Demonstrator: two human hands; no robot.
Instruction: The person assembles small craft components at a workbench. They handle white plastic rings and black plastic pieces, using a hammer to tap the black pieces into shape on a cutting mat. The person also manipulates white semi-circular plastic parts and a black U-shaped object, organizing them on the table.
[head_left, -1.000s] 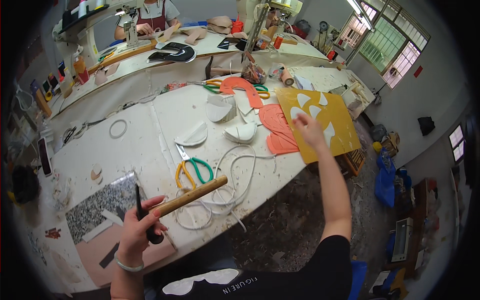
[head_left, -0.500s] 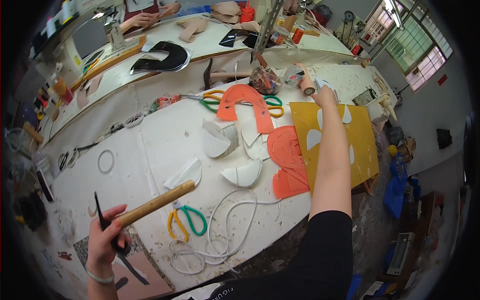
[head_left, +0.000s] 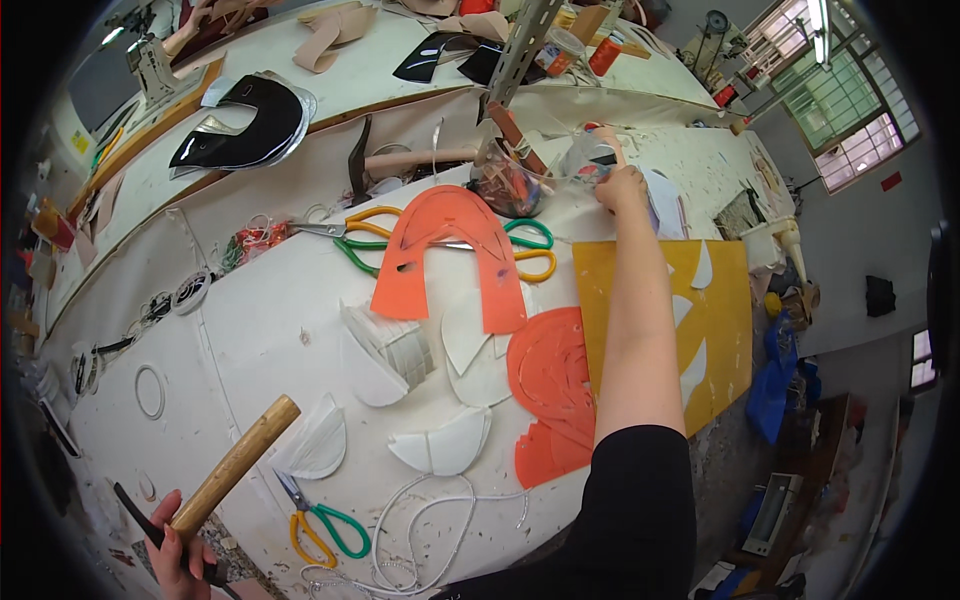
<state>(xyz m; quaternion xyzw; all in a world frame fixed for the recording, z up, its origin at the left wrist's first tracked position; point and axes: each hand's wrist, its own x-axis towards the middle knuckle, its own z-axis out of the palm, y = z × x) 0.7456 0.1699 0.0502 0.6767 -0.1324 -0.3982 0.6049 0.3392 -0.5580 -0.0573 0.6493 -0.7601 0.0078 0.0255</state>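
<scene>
The person's right arm (head_left: 640, 350) extends forward, nearly straight, the forearm bare. The right hand (head_left: 622, 188) is at full reach, back uppermost, fingers bunched and partly hidden. The left hand (head_left: 180, 566) is low at the left, fingers curled in a grip.

No text is legible; the sewing machine (head_left: 152, 70) perhaps bears lettering.

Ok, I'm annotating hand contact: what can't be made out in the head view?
Head view: what, if anything, the right hand grips, hidden by the hand itself.
Head view: part of the hammer head, covered by the left hand.
Head view: a strip of yellow board, covered by the right forearm.
Head view: contents of the clear container, too blurred.
</scene>
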